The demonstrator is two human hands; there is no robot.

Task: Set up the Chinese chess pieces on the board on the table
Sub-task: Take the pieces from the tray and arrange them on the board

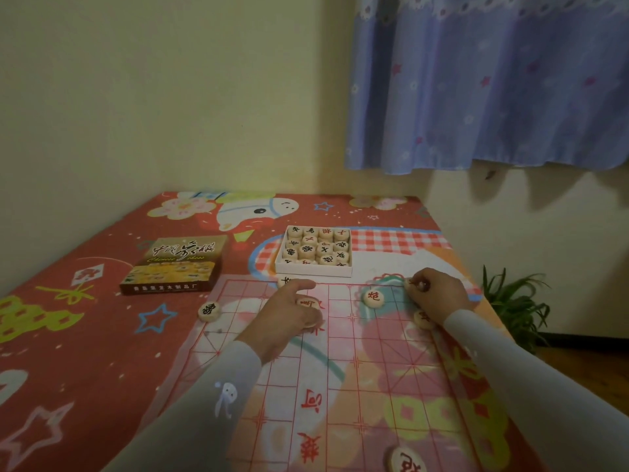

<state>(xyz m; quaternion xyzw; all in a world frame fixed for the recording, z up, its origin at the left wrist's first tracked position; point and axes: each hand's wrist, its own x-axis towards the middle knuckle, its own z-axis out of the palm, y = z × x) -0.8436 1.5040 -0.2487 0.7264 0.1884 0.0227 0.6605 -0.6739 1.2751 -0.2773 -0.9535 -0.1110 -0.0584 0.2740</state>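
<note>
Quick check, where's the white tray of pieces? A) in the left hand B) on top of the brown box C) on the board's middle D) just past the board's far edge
D: the white tray sits on the cloth just beyond the board's far edge, right of the brown box.

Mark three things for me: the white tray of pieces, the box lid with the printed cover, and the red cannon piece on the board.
white tray (313,270), head view, its near front wall.
box lid (180,257), head view, middle of printed cover.
red cannon piece (373,297), head view, top face.
</note>
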